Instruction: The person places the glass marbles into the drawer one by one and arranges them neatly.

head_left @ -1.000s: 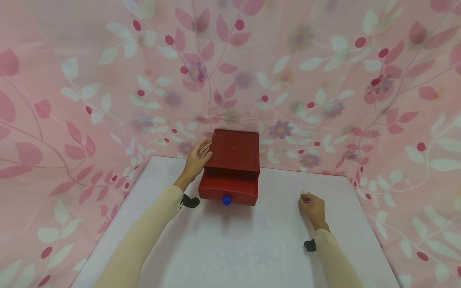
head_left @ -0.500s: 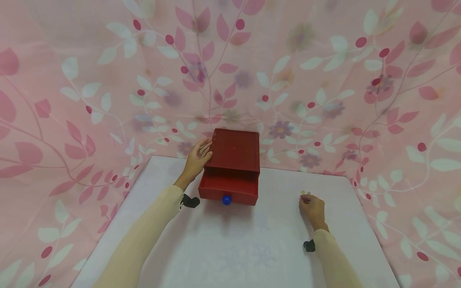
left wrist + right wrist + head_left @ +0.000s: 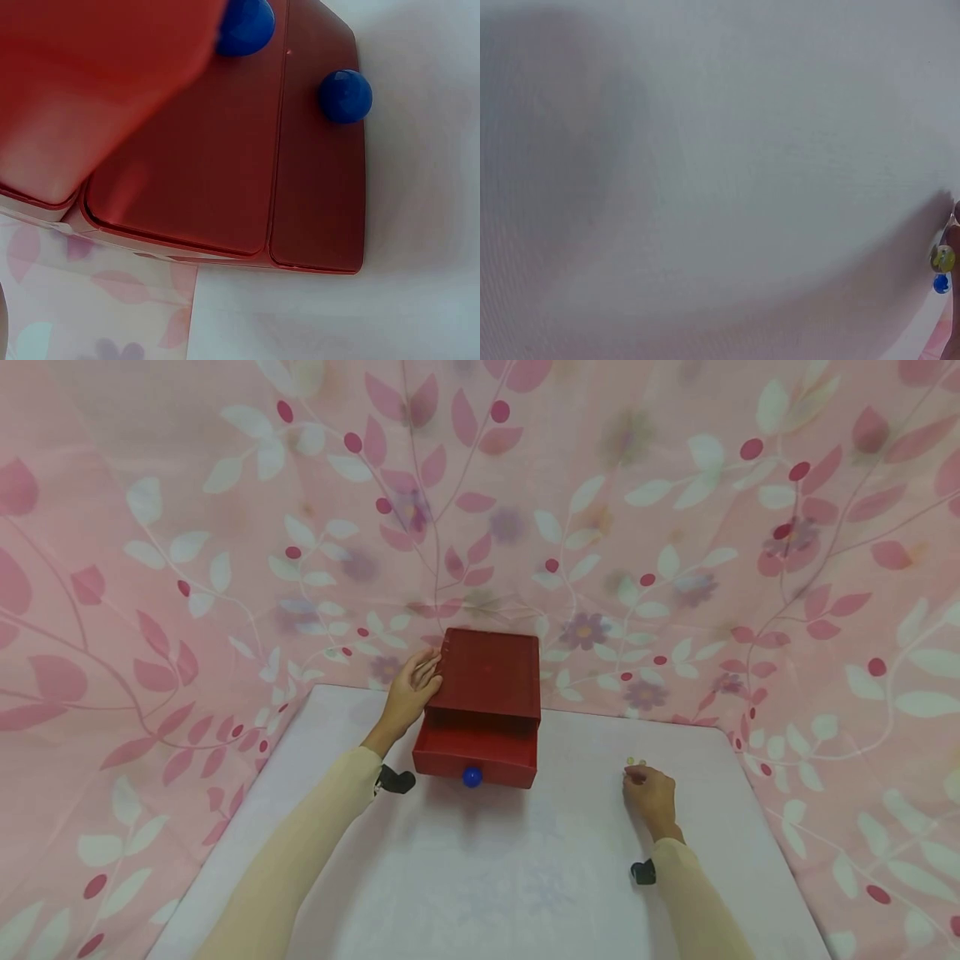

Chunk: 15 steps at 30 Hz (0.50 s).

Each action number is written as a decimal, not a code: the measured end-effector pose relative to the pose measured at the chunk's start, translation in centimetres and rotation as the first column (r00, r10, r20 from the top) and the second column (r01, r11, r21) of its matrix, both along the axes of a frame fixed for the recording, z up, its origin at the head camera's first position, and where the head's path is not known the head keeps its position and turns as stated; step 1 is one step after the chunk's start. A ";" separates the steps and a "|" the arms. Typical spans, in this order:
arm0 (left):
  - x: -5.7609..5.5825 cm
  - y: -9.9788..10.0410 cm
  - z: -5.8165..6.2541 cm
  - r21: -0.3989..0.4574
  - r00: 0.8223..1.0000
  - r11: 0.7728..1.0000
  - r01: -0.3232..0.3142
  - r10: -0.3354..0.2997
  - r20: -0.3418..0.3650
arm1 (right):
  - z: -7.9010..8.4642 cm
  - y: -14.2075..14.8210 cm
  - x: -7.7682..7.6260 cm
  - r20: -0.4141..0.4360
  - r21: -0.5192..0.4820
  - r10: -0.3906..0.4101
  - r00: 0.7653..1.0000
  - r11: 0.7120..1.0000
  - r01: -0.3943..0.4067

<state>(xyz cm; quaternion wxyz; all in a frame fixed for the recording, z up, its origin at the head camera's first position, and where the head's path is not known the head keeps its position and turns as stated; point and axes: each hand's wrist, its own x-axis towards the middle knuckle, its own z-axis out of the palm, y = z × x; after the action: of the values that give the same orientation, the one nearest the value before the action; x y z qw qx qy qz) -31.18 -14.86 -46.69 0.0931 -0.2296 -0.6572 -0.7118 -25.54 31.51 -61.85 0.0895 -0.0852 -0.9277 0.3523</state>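
Note:
A red drawer cabinet (image 3: 487,672) stands at the back of the table with its top drawer (image 3: 476,768) pulled out; a blue knob (image 3: 472,777) is on the drawer front. My left hand (image 3: 408,693) rests against the cabinet's left side, fingers extended. Off to the right, my right hand (image 3: 652,797) is low at the table, thumb and fingertips brought together on what looks like a small clear marble, mostly hidden. Just beyond those fingertips lie a yellowish marble (image 3: 943,259) and a blue marble (image 3: 941,283), at the right wrist view's edge.
Below the pulled-out drawer, the left wrist view shows two shut drawers, the lowest drawer (image 3: 319,180) with its own blue knob (image 3: 345,97). A white cloth (image 3: 480,877) covers the table. Pink floral fabric (image 3: 495,527) hangs behind and at both sides.
Both hands and the cabinet stay almost still. The right fingers shift very slightly, and the small marbles past them show a little more clearly than a second ago.

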 end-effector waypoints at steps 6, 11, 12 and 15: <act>0.1 0.0 0.1 -0.005 1.000 1.000 -0.007 0.007 0.001 | 0.1 -0.1 0.2 -0.003 -0.032 -0.012 1.000 0.999 0.012; 0.1 0.0 0.1 -0.015 1.000 1.000 -0.010 0.010 0.007 | 0.1 0.0 0.3 0.002 -0.054 -0.021 1.000 0.998 0.021; 0.1 0.0 0.1 -0.015 1.000 1.000 -0.010 0.010 0.007 | 0.1 0.0 0.3 0.004 -0.056 -0.021 1.000 0.998 0.021; 0.1 0.0 0.1 -0.014 1.000 1.000 -0.011 0.011 0.010 | 0.4 0.0 0.4 0.000 -0.067 -0.020 1.000 0.998 0.020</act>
<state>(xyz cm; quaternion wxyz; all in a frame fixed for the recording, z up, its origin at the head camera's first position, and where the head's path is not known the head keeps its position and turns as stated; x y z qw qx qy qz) -31.08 -14.81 -46.59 0.0921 -0.2231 -0.6640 -0.7077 -25.15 31.49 -61.47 0.0904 -0.0971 -0.9144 0.3825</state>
